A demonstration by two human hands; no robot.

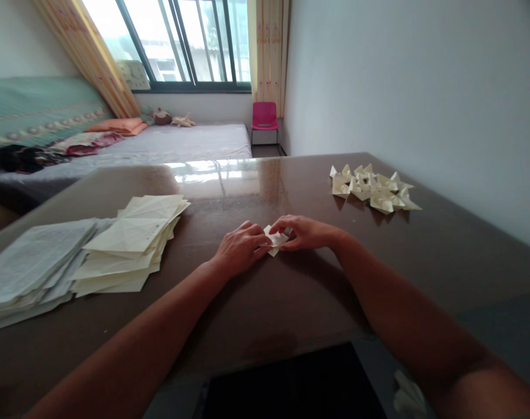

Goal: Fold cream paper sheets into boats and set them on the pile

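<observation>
A small folded piece of cream paper (274, 239) lies on the brown table (265, 302) between my two hands. My left hand (244, 247) grips its left edge, with the fingers bent over it. From the other side my right hand (302, 233) pinches the paper between thumb and fingers. Parts of the paper are hidden under my fingers. Toward the back right of the table sit several folded cream paper shapes (372, 187) with pointed corners. To the left rests a stack of creased cream paper sheets (131, 233).
Left of the cream stack is a pile of thin greyish printed sheets (33, 262). A white wall (400, 87) runs along the right side. Beyond the table are a bed (195, 139), a pink chair (265, 116) and a window (195, 43) with curtains.
</observation>
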